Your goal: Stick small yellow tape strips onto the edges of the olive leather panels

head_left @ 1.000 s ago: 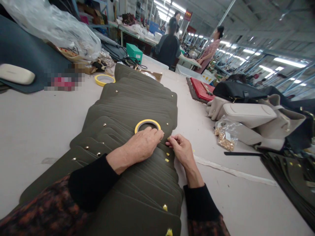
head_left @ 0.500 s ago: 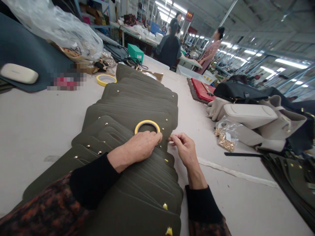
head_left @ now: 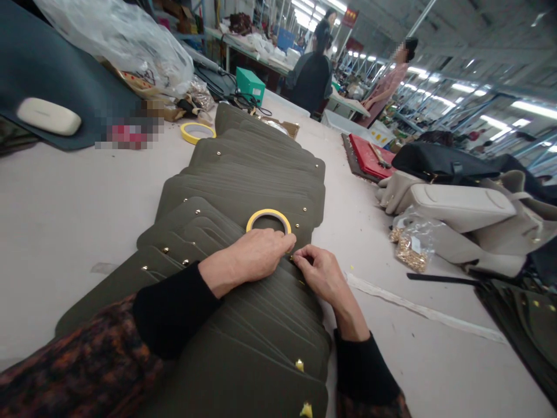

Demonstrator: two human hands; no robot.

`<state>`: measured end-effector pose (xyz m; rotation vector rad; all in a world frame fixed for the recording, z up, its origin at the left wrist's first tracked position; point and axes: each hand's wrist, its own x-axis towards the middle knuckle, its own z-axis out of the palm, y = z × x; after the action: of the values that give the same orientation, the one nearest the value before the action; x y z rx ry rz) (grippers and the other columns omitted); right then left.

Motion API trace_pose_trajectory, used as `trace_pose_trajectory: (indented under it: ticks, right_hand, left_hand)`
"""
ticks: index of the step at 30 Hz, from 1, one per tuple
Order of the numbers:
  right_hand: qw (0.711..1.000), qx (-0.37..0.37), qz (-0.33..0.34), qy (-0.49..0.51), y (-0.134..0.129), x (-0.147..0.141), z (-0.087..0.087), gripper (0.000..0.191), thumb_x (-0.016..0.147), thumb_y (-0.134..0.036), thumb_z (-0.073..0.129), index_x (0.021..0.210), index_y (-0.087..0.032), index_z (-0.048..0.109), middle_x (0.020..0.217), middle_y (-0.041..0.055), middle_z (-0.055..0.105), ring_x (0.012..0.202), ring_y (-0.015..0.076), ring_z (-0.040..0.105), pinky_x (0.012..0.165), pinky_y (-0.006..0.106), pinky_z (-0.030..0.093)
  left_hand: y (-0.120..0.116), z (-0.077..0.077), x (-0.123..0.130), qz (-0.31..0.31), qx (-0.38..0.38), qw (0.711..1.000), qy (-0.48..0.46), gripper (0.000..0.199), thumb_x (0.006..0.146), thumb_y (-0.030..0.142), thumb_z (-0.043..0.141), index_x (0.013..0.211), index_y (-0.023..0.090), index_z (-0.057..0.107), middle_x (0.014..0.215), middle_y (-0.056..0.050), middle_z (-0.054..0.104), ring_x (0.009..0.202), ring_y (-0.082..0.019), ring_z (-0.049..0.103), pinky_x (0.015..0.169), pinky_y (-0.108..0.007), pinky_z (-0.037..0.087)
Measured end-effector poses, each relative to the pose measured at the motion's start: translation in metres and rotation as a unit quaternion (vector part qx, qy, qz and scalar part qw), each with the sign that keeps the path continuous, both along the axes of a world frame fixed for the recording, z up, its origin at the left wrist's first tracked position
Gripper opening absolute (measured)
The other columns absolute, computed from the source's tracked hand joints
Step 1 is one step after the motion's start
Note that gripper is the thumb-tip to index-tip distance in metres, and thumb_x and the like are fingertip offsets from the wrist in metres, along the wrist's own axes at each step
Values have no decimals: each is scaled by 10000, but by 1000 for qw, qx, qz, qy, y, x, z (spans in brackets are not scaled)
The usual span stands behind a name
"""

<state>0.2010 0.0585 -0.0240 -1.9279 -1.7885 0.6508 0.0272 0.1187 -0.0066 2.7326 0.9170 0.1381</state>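
A long overlapping row of dark olive leather-like panels [head_left: 243, 183] with small metal studs lies before me. My left hand [head_left: 256, 253] is closed on a roll of yellow tape [head_left: 268, 213], over the right part of the row. Beside it, my right hand [head_left: 319, 271] pinches thumb and forefinger together at the panels' right edge, close to the left fingertips. Whatever sits in that pinch is tiny and mostly hidden, with a hint of yellow. Scraps of yellow tape [head_left: 307, 410] stick to the nearer panels.
Another yellow tape roll [head_left: 198, 132] lies at the far left near a green box [head_left: 250, 86]. To the right are beige bags [head_left: 461, 200], a plastic bag of gold hardware [head_left: 412, 252], a white strip [head_left: 404, 302] and more dark panels [head_left: 522, 325]. People work farther back.
My right hand has moved left and down onto the panels' edge, close to my left hand. The left hand still grips the tape roll. The whole view has shifted slightly.
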Motion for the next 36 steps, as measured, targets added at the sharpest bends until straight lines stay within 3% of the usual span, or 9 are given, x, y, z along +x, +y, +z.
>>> trace_pose_trajectory:
  ticks: [7,9,13,15,18,22,27,31,36]
  right_hand:
    - [993,35,13,-114,2,-10,-4,149,819,-196,519,771,-196,660,763,47,705,687,178,621,621,273,386]
    - [993,42,17,-109,3,-9,-5,139,819,-196,525,789,-198,662,761,47,708,684,180,626,621,275,396]
    - [997,76,-15,-19,1,1,-6,261,812,-251,566,1057,-183,624,697,2,686,612,159,615,604,266,431]
    - [993,114,-19,8,-2,6,-6,232,832,-277,554,1024,-179,639,717,9,689,612,151,611,605,262,443]
    - [987,152,44,-27,-6,10,-4,152,855,-252,539,855,-193,678,785,27,698,677,149,618,644,256,446]
    - [974,125,129,-136,-5,5,-4,157,858,-184,532,841,-191,688,800,43,691,716,164,619,671,263,432]
    - [977,55,73,-191,2,-8,-2,160,856,-214,549,809,-200,701,806,57,709,694,177,627,636,269,408]
    - [986,7,19,-163,5,-9,4,196,851,-241,542,738,-209,699,733,43,711,651,172,620,577,264,369]
    - [997,-22,67,-30,1,3,7,268,864,-262,509,673,-196,684,633,7,674,597,146,592,543,247,373]
  left_hand:
    - [1,-3,0,-4,17,1000,-7,165,925,212,389,983,201,543,866,-66,659,763,-225,634,620,-300,446]
    - [0,-3,0,-6,20,1000,-10,171,923,208,384,983,199,544,867,-67,659,763,-231,637,611,-303,446]
    - [0,-2,-1,-8,19,1000,-13,158,906,193,396,969,199,541,869,-64,663,771,-241,637,610,-314,447]
    - [1,-2,-1,-7,21,1000,-14,147,899,187,404,962,202,536,859,-57,665,763,-236,637,608,-309,443]
    - [2,-2,-2,-8,21,1000,-20,143,903,196,403,961,206,534,859,-52,667,756,-229,639,607,-302,437]
    - [3,-3,-2,-10,10,1000,-28,138,899,198,413,949,206,541,858,-49,670,763,-221,641,613,-291,432]
    - [4,1,-3,-19,-5,998,-54,133,888,198,420,931,213,545,850,-33,673,773,-209,640,621,-279,423]
    - [4,7,-4,-17,-20,997,-66,129,898,217,420,912,215,548,813,-22,673,766,-200,640,626,-270,414]
    - [4,10,-5,-20,-11,995,-101,136,919,191,404,940,217,536,841,-7,683,808,-186,650,673,-254,432]
